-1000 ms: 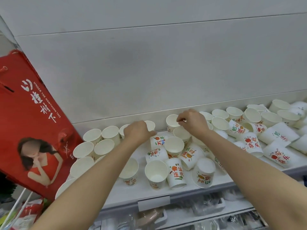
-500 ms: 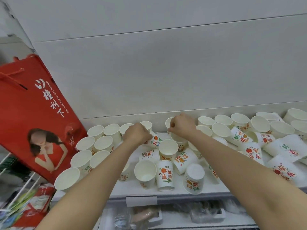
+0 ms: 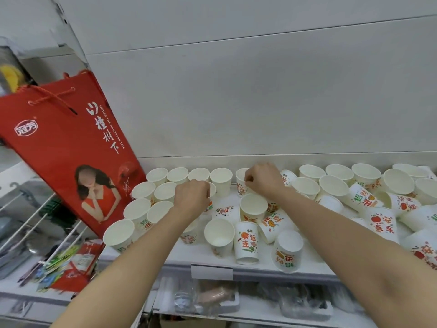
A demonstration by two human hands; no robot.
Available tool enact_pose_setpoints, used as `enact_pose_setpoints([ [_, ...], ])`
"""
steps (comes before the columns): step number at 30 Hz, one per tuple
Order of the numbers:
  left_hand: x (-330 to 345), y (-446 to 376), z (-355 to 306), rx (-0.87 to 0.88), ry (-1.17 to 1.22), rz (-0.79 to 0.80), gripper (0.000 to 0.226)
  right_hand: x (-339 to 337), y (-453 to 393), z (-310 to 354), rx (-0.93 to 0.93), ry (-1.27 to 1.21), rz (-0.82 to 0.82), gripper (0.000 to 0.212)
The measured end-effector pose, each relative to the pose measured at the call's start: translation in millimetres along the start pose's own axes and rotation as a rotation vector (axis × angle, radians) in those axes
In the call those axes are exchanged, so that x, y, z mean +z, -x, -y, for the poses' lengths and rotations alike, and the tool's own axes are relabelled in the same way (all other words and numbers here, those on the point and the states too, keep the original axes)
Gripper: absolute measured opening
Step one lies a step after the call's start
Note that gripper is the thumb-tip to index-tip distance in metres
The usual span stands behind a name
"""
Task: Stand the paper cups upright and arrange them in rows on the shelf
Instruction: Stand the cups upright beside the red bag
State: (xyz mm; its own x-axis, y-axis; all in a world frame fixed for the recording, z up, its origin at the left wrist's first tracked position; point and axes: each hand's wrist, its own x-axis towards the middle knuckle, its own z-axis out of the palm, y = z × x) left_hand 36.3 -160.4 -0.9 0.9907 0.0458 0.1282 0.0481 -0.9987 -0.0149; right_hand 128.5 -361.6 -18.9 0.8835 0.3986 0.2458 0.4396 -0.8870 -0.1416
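Paper cups [image 3: 253, 207] crowd shelf [image 3: 272, 268] to front edge; both hands, L [image 3: 192, 196] & R [image 3: 263, 178], each pinch a cup rim.

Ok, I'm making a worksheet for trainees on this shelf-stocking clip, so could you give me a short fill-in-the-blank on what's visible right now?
1. The left hand and the right hand each grip the ____ of a paper cup.
2. The carrier bag left of the cups is coloured ____.
3. The front cup with its base facing up stands ____.
4. The cups stand on a ____ shelf.

Missing words: rim; red; upside down; white
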Motion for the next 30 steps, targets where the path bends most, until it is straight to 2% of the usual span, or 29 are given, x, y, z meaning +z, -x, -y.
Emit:
enact_pose_setpoints([
  [6,-0.5,-7.8,5.6,0.063,0.111,0.001,0.015,2.2,1.0,1.2,-0.056,-0.088,0.01,0.013],
  [10,-14.7,-12.1,-16.6,0.289,0.218,-0.04,0.019,-18.4,11.7,-9.3,0.011,-0.199,-0.157,0.016],
  [12,-19.1,-14.1,-36.6,0.414,0.251,-0.002,0.019,-26.8,23.4,-27.2,0.084,-0.157,-0.192,0.013],
  [16,-15.1,-20.6,-64.8,0.516,0.266,0.171,0.02,-33.4,44.9,-60.6,0.182,-0.159,-0.111,0.01],
  [18,-11.8,-23.8,-69.0,0.526,0.271,0.196,0.018,-34.8,48.4,-67.6,0.236,-0.132,-0.109,0.014],
  [20,-10.3,-27.6,-66.1,0.46,0.311,0.12,0.018,-36.2,46.4,-71.4,0.286,-0.048,-0.114,0.022],
  [22,-8.2,-32.0,-57.6,0.396,0.287,0.047,0.018,-39.2,40.3,-71.0,0.326,0.062,-0.049,0.028],
  [26,4.8,-30.1,-45.1,0.407,0.266,0.18,0.024,-38.4,22.8,-63.9,0.379,0.166,0.14,0.031],
  [30,10.6,-24.2,-40.8,0.418,0.285,0.249,0.036,-30.9,10.5,-56.2,0.411,0.225,0.197,0.039],
])
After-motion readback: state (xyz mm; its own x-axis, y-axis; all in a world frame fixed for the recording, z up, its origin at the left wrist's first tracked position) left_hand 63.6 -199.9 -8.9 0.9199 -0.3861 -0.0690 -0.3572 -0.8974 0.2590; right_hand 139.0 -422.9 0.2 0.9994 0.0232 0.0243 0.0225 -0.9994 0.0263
